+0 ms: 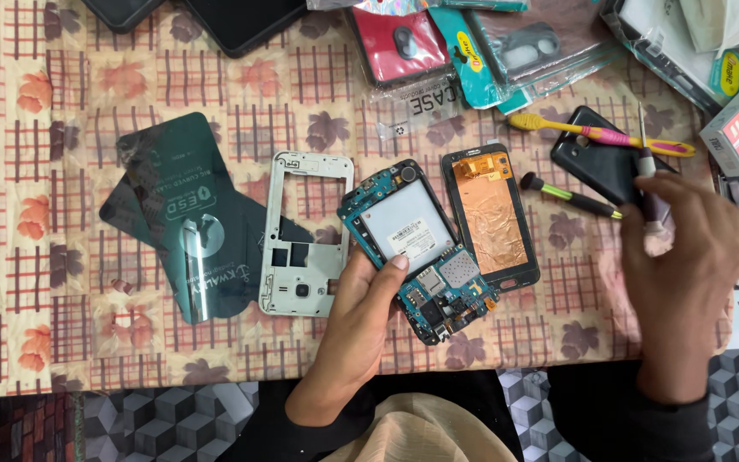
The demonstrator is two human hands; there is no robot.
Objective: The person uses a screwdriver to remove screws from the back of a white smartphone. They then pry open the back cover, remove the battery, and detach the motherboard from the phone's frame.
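The opened phone body with a blue-green circuit board and a pale rectangular battery bay [412, 248] lies tilted on the worktop [70, 257], which is covered by a cloth of beige and red checks with brown leaf prints. The left hand [361, 321] steadies it from its lower left side: the thumb tip presses on the lower edge of the pale bay and the other fingers curl under the board, so this grip is closed on the phone body.

The right hand [686, 274], well to the right of that grip, is closed around a thin screwdriver with a metal shaft [647, 171], held upright with the shaft pointing away from the person; the hand is somewhat blurred.

Just left of the left grip lies a white plastic phone mid-frame with cut-outs [308, 235], and beyond it a pair of dark green glossy sheets [186, 222]. Just right of the phone body rests a black screen panel with copper-coloured foil on its back [491, 218]. Between that panel and the right grip lies a black-handled tool with a green band [570, 197]. Above the right grip are a yellow and pink toothbrush [596, 133] and a black phone back cover [600, 162]. Further up, packaged phone cases [481, 43] crowd the worktop's far edge.
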